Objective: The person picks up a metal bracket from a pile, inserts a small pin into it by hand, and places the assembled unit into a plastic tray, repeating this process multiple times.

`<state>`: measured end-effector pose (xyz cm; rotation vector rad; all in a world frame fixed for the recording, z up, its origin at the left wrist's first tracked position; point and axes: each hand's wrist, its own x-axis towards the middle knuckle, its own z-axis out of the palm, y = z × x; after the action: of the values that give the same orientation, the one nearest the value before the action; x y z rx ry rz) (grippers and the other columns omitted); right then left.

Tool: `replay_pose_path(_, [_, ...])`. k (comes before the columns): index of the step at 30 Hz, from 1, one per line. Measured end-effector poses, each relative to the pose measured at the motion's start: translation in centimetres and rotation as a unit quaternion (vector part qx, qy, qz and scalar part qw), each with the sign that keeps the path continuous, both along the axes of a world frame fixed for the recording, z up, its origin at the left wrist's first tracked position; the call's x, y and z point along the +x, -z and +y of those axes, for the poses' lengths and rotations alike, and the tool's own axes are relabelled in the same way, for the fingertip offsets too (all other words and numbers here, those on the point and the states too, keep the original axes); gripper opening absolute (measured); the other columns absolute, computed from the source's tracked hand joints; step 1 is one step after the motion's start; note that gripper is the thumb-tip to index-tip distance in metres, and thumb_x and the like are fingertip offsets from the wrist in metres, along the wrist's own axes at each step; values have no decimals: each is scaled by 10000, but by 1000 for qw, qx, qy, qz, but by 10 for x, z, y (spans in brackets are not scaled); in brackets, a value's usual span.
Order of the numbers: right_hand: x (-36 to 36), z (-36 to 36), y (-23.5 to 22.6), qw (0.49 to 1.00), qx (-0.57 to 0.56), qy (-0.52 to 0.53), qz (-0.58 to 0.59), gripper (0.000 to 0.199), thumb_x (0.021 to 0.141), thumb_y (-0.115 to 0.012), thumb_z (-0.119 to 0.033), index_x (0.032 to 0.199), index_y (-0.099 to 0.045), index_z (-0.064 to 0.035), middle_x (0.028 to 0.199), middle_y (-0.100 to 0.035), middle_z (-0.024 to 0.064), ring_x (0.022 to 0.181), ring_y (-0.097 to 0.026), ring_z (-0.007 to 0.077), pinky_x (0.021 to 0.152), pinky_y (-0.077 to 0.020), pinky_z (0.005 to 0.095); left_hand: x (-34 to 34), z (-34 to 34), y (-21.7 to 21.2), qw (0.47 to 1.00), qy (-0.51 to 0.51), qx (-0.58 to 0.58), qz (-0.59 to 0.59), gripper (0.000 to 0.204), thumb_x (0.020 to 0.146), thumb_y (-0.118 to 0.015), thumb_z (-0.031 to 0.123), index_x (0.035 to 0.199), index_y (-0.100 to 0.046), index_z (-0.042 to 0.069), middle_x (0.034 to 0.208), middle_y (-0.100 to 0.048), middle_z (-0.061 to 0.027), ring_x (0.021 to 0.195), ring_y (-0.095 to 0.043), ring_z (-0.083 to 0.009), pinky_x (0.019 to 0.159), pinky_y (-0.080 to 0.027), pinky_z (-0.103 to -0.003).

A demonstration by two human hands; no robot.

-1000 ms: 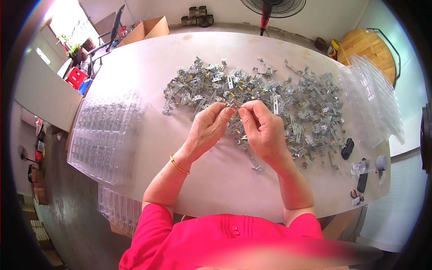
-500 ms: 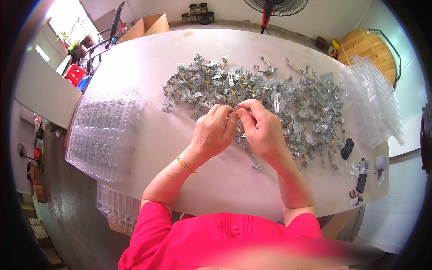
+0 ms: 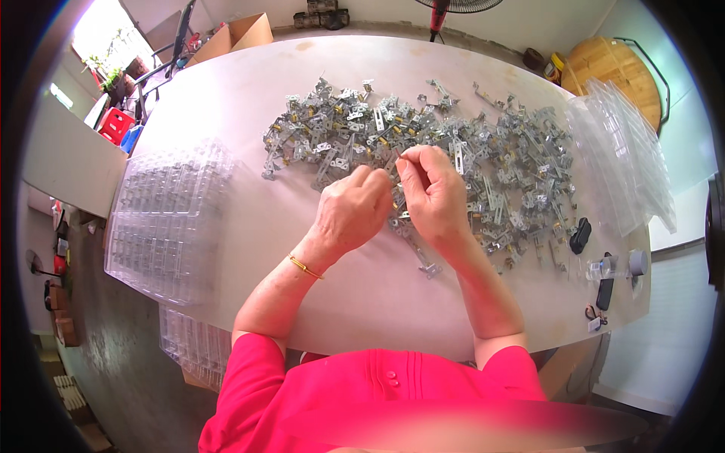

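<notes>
A wide heap of small silver metal brackets (image 3: 483,151) with brass bits covers the middle and right of the white table (image 3: 226,98). My left hand (image 3: 351,211) and my right hand (image 3: 434,192) meet at the near edge of the heap, fingers curled together around a small metal bracket (image 3: 398,198) held between them. Most of that piece is hidden by my fingers. A thin gold bangle (image 3: 304,266) sits on my left wrist. Loose brackets lie just under and in front of my right hand.
A stack of clear plastic trays (image 3: 166,208) lies at the table's left edge, more of them below it (image 3: 192,343). Another pile of clear trays (image 3: 627,158) sits at the right. Small dark items and a bottle (image 3: 615,266) lie near the right corner. A cardboard box (image 3: 238,34) stands beyond the table.
Both hands have stayed at the same spot; the fingers have drawn closer together around the small piece. The heap has not moved.
</notes>
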<state>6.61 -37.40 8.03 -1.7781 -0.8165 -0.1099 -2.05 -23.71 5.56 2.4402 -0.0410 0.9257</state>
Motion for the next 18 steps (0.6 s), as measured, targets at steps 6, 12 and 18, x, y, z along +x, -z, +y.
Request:
replay_pose_path(6, [2,-3,-8,997,36,19,67,66,989,-650,-106,986,-631,-43,773,-623,70,623,-564,124,576,-470,302,5,-1,6,997,48,-47,-42,75,943,-626,80,901,-652,23,754,-614,-84,618,-600,-215,539,-471,-343])
replay_pose_path(12, [-5,-7,-12,998,-29,1,59,85,996,-637,-138,977,-640,-56,649,-627,82,521,-571,149,520,-453,320,-1,19,-6,839,53,-521,148,316,1061,-503,265,943,-672,25,621,-492,41,461,-444,-45,434,-333,-209])
replay_pose_path(18, [-9,-6,-14,992,-98,-21,72,115,982,-639,-160,938,-647,-54,691,-656,149,559,-642,278,527,-464,380,0,18,-4,832,64,-532,143,319,1065,-503,275,973,-668,18,621,-495,38,473,-459,-45,431,-332,-209])
